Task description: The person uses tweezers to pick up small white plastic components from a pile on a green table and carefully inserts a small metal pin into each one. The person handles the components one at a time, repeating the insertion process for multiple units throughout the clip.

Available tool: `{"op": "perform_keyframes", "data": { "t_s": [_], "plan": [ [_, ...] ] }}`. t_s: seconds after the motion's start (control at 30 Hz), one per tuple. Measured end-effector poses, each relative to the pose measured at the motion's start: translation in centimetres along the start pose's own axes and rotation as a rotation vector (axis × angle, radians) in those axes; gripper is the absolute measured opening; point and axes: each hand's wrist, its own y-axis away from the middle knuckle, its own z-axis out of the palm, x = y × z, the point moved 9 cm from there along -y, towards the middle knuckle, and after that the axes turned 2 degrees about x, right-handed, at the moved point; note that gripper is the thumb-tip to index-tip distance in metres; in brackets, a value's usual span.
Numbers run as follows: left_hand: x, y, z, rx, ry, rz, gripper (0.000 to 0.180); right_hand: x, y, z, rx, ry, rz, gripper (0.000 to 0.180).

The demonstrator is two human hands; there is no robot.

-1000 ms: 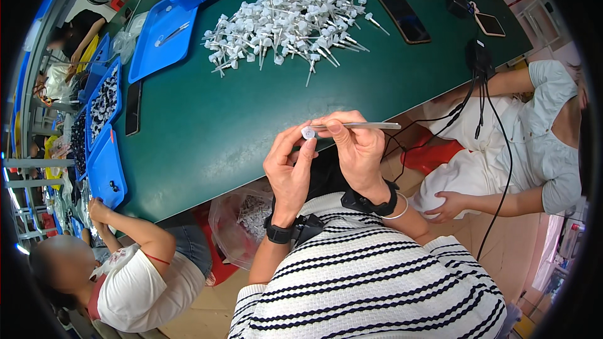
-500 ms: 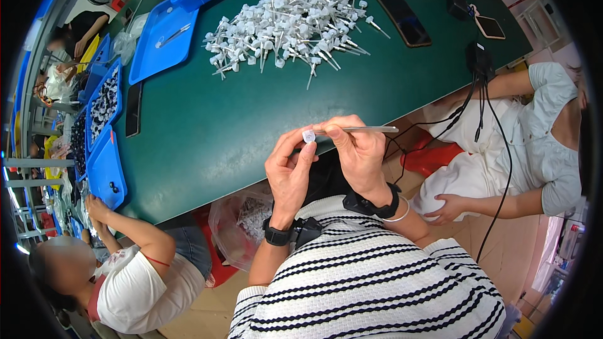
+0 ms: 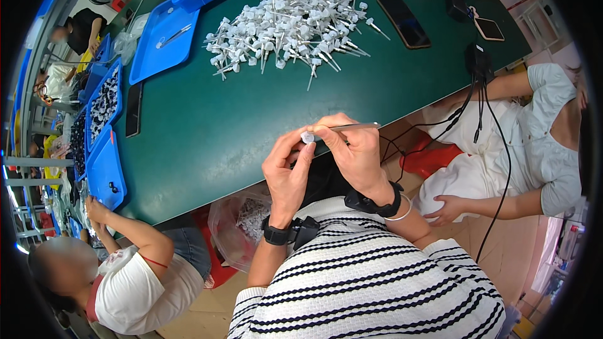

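Between the thumb and fingers of my left hand (image 3: 287, 172) is a small white plastic piece (image 3: 307, 137), held just past the table's near edge. My right hand (image 3: 355, 154) pinches a thin metal tool (image 3: 352, 127), its shaft sticking out to the right. The tool's working end is at the white piece, partly hidden by my right fingertips, so its exact kind does not show. Farther back on the green table (image 3: 207, 132) lies a big heap of white plastic pieces with thin stems (image 3: 295, 22).
Left of the heap, a blue tray (image 3: 164, 44) holds tweezers (image 3: 174, 36). A dark phone (image 3: 404, 22) lies right of the heap, another (image 3: 134, 110) at left. Black cables (image 3: 480, 66) hang over the right edge. People sit on both sides; a clear bag (image 3: 232, 226) hangs below the table.
My right hand and the metal tool have shifted slightly left, and the tool now slants more. The white piece has turned a little in my left fingers.
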Motion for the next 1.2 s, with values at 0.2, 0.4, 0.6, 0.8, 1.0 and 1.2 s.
{"op": "perform_keyframes", "data": {
  "t_s": [0.2,0.4,0.6,0.8,1.0,1.2],
  "plan": [
    [-0.5,0.1,0.0,0.045,0.229,-0.092,0.024,0.3,0.2,-0.2,0.047,-0.022,0.001,0.014],
    [-0.9,0.1,-0.2,0.043,0.167,-0.055,0.024,0.2,-0.1,0.0,0.023,0.013,0.005,0.012],
    [-1.0,-0.1,-0.7,0.036,0.226,-0.111,0.026,-0.2,-0.3,0.3,-0.029,-0.013,-0.006,0.007],
    [-1.0,-0.6,-1.2,-0.031,0.263,-0.192,0.033,0.2,0.1,-2.1,0.126,-0.166,0.06,0.011],
    [-1.0,-0.7,-1.2,-0.033,0.286,-0.168,0.031,2.3,1.2,-1.5,0.104,-0.243,0.166,0.017],
    [-0.8,-0.4,-1.7,-0.016,0.278,-0.165,0.028,1.8,1.0,-1.0,0.084,-0.281,0.149,0.017]
  ]
}}
